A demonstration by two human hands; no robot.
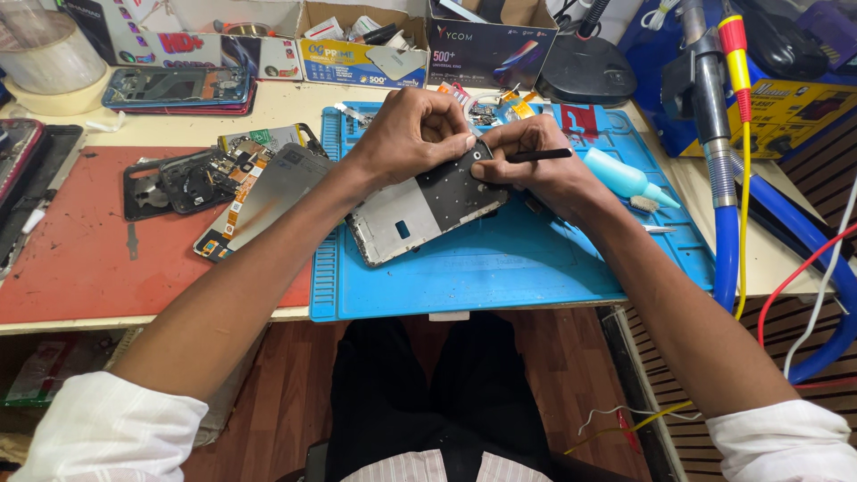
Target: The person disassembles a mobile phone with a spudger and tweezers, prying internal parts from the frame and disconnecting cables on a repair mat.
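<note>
A blue work mat is spread on the bench edge nearest the wearer, beside a red mat at the left. On the blue mat an opened phone frame is tilted, its lower corner resting on the mat and its upper end raised between the two hands. The upper edge of the frame is gripped by the left hand, fingers curled closed over it. A thin black tool is pinched in the right hand, whose thumb is pressed against the frame. Just beyond the right hand a small teal squeeze bottle is laid on its side. On the red mat, dismantled phone parts are scattered. Farther back, cardboard boxes are lined along the bench.
</note>
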